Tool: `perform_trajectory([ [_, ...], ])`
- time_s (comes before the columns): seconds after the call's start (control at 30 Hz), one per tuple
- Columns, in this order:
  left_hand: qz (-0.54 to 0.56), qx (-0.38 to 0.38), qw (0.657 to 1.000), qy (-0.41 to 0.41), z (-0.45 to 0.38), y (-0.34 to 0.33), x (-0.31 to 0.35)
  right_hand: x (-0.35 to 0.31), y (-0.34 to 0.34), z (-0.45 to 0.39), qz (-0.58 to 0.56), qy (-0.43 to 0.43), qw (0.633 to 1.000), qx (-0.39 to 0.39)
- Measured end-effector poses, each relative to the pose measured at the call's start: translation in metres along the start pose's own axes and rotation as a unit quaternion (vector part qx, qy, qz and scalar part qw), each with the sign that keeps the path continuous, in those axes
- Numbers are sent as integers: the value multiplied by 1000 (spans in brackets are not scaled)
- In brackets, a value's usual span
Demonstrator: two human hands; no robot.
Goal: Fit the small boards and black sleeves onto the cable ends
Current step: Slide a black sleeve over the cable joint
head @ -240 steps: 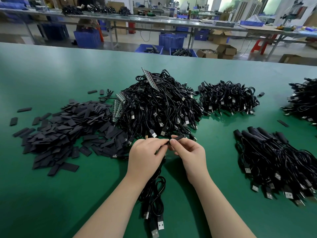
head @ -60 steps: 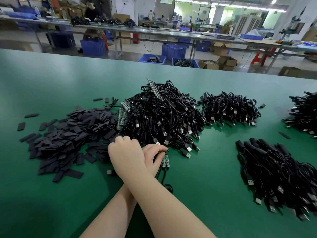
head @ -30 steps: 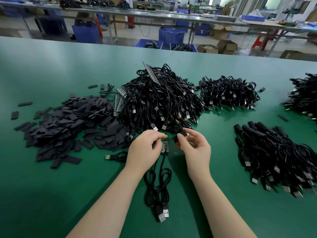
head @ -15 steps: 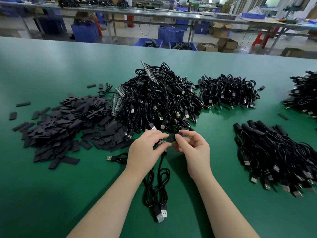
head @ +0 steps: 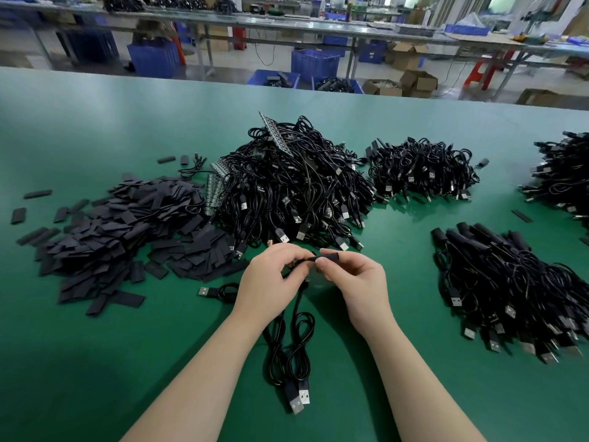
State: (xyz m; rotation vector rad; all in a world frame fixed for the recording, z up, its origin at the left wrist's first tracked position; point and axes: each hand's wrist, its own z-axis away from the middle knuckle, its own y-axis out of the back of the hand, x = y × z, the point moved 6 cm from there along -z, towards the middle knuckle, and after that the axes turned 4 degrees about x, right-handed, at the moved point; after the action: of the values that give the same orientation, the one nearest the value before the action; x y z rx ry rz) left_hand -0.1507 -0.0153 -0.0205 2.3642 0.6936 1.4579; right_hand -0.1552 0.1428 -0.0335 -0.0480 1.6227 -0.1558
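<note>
My left hand point(head: 271, 279) pinches the end of a black cable point(head: 291, 349) just above the green table. My right hand point(head: 353, 282) pinches a black sleeve point(head: 328, 258) that sits over that cable end, right beside my left fingertips. The small board on the cable end is hidden inside the sleeve and behind my fingers. Two cables loop down between my forearms to their USB plugs point(head: 299, 398). A pile of flat black sleeves point(head: 105, 231) lies to the left. Strips of small boards point(head: 215, 189) lean against the big cable heap point(head: 293, 193).
A heap of cables with sleeves fitted point(head: 510, 282) lies to the right. Two more cable piles point(head: 420, 169) sit at the back right and far right point(head: 561, 173). A loose USB cable point(head: 216, 290) lies by my left wrist. Benches and blue crates stand beyond the table edge.
My right hand brought a sleeve from the left pile to the cable end held by my left hand. Over the last second the sleeve has slid over the small board, which no longer shows.
</note>
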Motion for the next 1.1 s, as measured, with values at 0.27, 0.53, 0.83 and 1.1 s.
perform_trajectory([
  [0.27,-1,-9,999,45,2,1,0,4,6,-2,-64,-20,997,39],
  [0.53,-16,16,999,48,3,3,1,1,4,-1,-79,-10,996,37],
  [0.83,-85,23,995,-43,3,4,16,2,6,0,-68,-12,996,50],
  [1.1,-47,-2,999,-7,2,1,8,-6,4,3,-45,10,997,61],
])
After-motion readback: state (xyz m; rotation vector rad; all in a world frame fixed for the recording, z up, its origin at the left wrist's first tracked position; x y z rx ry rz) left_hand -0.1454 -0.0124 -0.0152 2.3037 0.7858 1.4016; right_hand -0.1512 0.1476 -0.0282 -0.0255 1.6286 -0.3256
